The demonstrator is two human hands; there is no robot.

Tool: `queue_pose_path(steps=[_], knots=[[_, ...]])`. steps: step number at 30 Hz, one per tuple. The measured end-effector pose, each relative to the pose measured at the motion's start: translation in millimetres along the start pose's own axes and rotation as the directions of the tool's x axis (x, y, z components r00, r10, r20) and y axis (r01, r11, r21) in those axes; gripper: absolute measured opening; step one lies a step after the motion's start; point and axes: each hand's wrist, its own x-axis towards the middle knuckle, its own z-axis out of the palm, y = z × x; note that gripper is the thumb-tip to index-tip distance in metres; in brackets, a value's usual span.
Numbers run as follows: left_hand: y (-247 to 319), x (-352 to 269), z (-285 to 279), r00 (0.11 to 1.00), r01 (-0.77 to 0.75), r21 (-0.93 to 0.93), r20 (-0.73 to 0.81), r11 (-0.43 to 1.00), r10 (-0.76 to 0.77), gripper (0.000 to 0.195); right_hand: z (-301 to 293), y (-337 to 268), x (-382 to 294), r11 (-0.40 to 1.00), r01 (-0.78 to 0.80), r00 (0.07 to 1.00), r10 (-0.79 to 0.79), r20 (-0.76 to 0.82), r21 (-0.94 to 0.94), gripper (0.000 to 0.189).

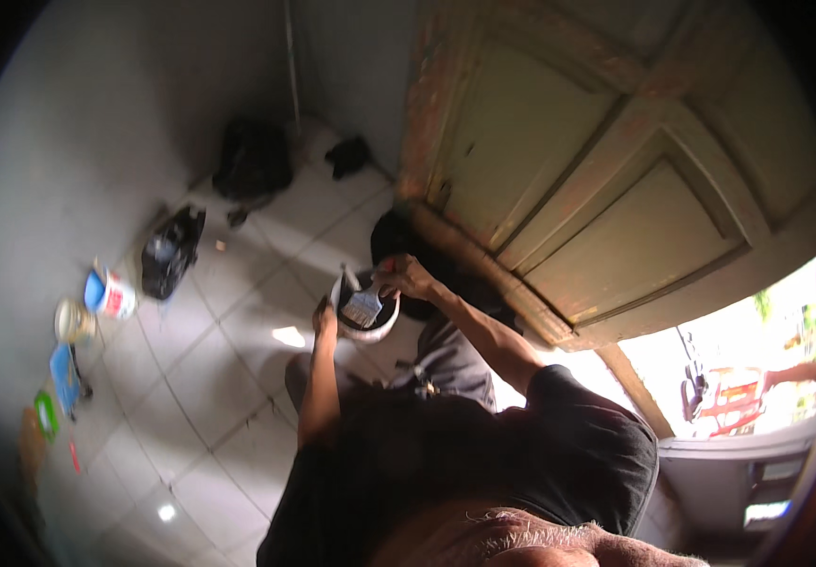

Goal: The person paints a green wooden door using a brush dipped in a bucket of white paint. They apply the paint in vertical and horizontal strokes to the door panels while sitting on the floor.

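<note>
My left hand point(324, 319) grips the rim of a round white bucket point(379, 333) from its left side. Over the bucket's dark interior, my right hand point(404, 276) holds a wide paintbrush point(365, 305) by its handle, the bristles pointing down and to the left. A small pale tool or handle point(350, 276) shows at the bucket's far rim, its lower end hidden. What lies at the bottom of the bucket is too dark to tell.
A worn panelled wooden door point(592, 184) stands at the right, beside a bright doorway. Along the left wall are black plastic bags point(172, 251), a paint bucket with blue inside point(111, 292), a smaller tub point(75, 321) and a blue object point(65, 375). Tiled floor point(202, 368) lies below.
</note>
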Motion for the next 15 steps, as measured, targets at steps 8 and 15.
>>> queue_pose_path(steps=[8, 15], knots=[[-4, -57, 9, 0.824, -0.2, -0.219, -0.565, 0.955, 0.042, 0.035, -139, -197, -92, 0.601, 0.497, 0.229, -0.786, -0.574, -0.626, 0.016], [-67, -67, 29, 0.626, -0.385, 0.511, -0.467, 0.769, 0.624, 0.041, -212, -321, -83, 0.213, 0.384, -0.153, -0.945, -0.289, -0.899, 0.02]])
